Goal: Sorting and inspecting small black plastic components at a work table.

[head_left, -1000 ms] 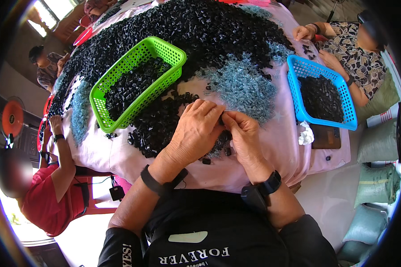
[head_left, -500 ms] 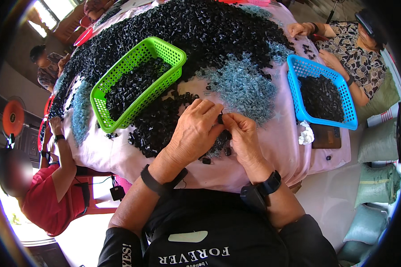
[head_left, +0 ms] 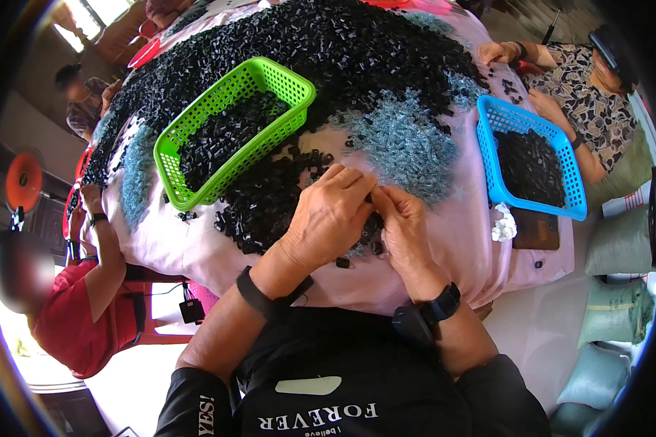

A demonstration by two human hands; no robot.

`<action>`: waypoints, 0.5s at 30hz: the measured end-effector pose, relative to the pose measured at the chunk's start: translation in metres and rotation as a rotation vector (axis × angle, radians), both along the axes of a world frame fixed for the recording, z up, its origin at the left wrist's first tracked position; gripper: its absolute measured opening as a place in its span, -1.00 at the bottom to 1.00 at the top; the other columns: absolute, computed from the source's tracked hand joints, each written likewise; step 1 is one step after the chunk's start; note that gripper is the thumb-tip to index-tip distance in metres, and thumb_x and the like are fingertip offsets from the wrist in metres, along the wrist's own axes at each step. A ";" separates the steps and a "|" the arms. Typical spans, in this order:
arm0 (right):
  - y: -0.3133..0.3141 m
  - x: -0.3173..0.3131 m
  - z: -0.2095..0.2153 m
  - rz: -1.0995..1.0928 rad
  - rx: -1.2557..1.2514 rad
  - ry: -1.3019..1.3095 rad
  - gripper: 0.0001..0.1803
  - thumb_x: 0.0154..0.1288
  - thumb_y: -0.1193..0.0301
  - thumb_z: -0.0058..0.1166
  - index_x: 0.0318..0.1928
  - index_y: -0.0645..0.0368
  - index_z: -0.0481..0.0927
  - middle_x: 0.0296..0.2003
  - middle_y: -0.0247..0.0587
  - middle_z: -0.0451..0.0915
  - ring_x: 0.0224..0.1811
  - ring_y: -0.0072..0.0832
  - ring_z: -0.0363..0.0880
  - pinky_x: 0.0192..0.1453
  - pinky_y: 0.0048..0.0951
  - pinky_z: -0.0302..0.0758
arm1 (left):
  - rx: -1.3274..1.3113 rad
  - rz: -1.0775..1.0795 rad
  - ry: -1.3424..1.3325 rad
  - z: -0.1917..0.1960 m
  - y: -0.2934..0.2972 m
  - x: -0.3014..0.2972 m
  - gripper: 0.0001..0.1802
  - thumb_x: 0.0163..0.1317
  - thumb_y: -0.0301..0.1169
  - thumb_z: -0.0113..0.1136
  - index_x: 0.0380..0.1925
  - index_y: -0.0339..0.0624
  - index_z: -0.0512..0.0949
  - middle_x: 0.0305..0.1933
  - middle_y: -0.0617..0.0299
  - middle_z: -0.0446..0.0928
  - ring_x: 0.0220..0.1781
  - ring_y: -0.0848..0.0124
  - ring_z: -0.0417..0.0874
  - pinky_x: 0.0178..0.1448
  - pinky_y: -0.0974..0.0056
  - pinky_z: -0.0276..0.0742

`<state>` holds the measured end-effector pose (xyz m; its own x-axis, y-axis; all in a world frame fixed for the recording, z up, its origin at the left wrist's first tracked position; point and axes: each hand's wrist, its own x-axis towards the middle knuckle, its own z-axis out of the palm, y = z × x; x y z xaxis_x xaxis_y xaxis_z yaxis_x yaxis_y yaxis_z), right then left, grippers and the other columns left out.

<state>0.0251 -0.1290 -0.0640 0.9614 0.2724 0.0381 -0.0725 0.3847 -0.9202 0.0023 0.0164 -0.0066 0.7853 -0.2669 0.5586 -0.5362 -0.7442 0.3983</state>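
Note:
My left hand (head_left: 333, 209) and my right hand (head_left: 404, 224) meet over the near part of the table, fingertips pinched together. Between them is a small black plastic piece (head_left: 370, 197), mostly covered by the fingers. Just beyond and to the left lies a loose heap of similar black pieces (head_left: 259, 218). A pile of clear bluish small parts (head_left: 408, 146) spreads past my right hand. A green perforated basket (head_left: 235, 178), part filled with black pieces, stands left of my hands.
A blue basket (head_left: 497, 186) of black pieces stands at the right, near crumpled white tissue (head_left: 503, 223). A large black heap (head_left: 328, 51) covers the far table. Co-workers sit at the right (head_left: 590, 102) and left (head_left: 80, 313). Filled sacks (head_left: 614, 309) lie at the right.
My hands have drawn slightly closer together, and the black piece between them shows less. The whole view has shifted a little.

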 end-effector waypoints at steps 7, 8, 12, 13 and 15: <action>-0.005 0.000 0.000 0.006 0.044 0.096 -0.76 0.55 0.35 0.13 -0.20 0.26 0.75 -0.41 -0.55 0.60 -0.40 -0.82 0.39 -0.32 -0.68 0.35 | 0.030 0.042 0.034 -0.002 -0.006 -0.001 -0.67 -0.05 -0.56 0.36 -0.20 -0.33 0.60 -0.26 0.04 0.60 -0.21 0.03 0.63 -0.08 0.09 0.60; -0.005 0.000 -0.002 0.008 0.047 0.097 -0.76 0.55 0.35 0.13 -0.20 0.26 0.75 -0.41 -0.55 0.60 -0.40 -0.82 0.39 -0.32 -0.68 0.35 | 0.032 0.043 0.034 -0.003 -0.005 0.000 -0.67 -0.05 -0.56 0.36 -0.20 -0.33 0.60 -0.26 0.04 0.60 -0.21 0.03 0.63 -0.08 0.09 0.60; -0.005 0.003 -0.006 -0.012 0.034 0.038 -0.69 0.56 0.25 0.13 -0.09 0.26 0.74 -0.27 -0.45 0.67 -0.23 -0.76 0.49 -0.13 -0.61 0.42 | 0.003 0.134 0.034 0.008 0.016 0.008 -0.68 0.07 -0.47 0.40 -0.15 -0.29 0.62 -0.21 -0.02 0.62 -0.13 -0.04 0.65 -0.04 0.06 0.61; -0.005 0.004 -0.009 -0.058 0.039 0.002 -0.65 0.56 0.20 0.12 -0.05 0.26 0.73 -0.19 -0.40 0.69 -0.14 -0.72 0.53 -0.04 -0.58 0.45 | -0.012 0.145 -0.020 0.014 0.031 0.017 -0.66 0.11 -0.46 0.40 -0.09 -0.29 0.63 -0.17 -0.04 0.64 -0.11 -0.03 0.67 -0.03 0.06 0.61; -0.004 0.005 -0.006 -0.070 0.032 0.015 -0.61 0.58 0.16 0.09 0.03 0.28 0.69 -0.08 -0.33 0.67 -0.03 -0.67 0.53 0.07 -0.54 0.45 | 0.043 0.474 -0.083 0.022 0.066 0.021 -0.55 0.09 -0.47 0.42 0.03 -0.25 0.63 -0.10 -0.02 0.65 -0.04 0.03 0.67 0.08 0.06 0.60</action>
